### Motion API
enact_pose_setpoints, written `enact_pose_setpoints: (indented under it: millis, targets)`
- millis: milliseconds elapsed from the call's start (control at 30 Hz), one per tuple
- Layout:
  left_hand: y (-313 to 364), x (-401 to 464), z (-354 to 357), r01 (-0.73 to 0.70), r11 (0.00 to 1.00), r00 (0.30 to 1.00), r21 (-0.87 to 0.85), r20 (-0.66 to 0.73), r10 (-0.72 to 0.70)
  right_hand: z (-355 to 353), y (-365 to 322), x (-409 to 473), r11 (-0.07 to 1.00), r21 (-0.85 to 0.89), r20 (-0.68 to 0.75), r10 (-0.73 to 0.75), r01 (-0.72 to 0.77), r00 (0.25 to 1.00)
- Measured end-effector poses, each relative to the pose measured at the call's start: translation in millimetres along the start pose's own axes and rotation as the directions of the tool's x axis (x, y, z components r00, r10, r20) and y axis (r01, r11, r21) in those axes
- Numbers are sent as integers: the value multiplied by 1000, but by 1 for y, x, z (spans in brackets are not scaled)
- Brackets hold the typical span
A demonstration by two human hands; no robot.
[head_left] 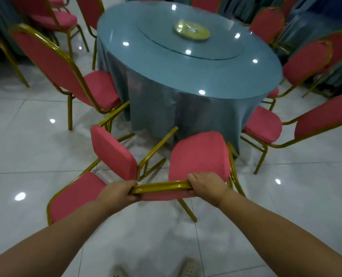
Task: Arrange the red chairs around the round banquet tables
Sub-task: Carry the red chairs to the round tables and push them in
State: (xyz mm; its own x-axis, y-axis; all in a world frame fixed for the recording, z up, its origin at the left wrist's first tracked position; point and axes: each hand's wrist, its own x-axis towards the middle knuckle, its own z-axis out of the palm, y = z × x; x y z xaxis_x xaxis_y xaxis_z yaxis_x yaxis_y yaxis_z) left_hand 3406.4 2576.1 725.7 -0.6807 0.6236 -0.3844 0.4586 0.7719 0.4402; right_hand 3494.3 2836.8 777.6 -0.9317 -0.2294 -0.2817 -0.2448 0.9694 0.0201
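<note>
A red chair [199, 154] with a gold frame stands right in front of me, its seat facing the round banquet table [186, 76] draped in blue cloth. My left hand [117, 191] grips the left end of its gold top rail, and my right hand [205, 185] grips the right end. Just left of it, another red chair [112, 150] lies tipped over on the floor, its seat on edge and its legs pointing toward the table.
More red chairs ring the table: one upright at the left [66, 72], one at the right [316, 118], others behind. A glass turntable with a gold plate [191, 30] sits on the table. White glossy floor tiles [36, 146] spread to the left. My shoes [188, 267] show below.
</note>
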Motion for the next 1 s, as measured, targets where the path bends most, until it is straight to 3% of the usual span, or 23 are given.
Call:
enact_pose_setpoints:
  millis: [100,333,500,600,700,867,1000]
  targets:
    - [38,3,-13,-76,987,997,143,-4,78,-2,28,-30,999,-43,-208,-3,-6,978]
    - [129,16,-2,-160,923,987,349,79,141,12,53,-85,999,-42,-397,-28,12,917]
    - [210,33,5,-240,870,969,431,46,244,-4,82,-102,999,-48,-297,9,-24,955]
    - [253,46,12,-279,886,955,370,7,298,4,121,-130,996,2,-275,85,-88,958]
    - [281,55,26,-276,940,957,202,-30,288,18,168,-168,989,13,-265,148,-150,953]
    - [317,82,64,-227,971,970,-71,69,232,34,231,-226,950,39,-245,310,-311,918]
    - [368,110,79,-286,955,949,-80,112,294,43,272,-262,867,142,-159,496,-478,854]
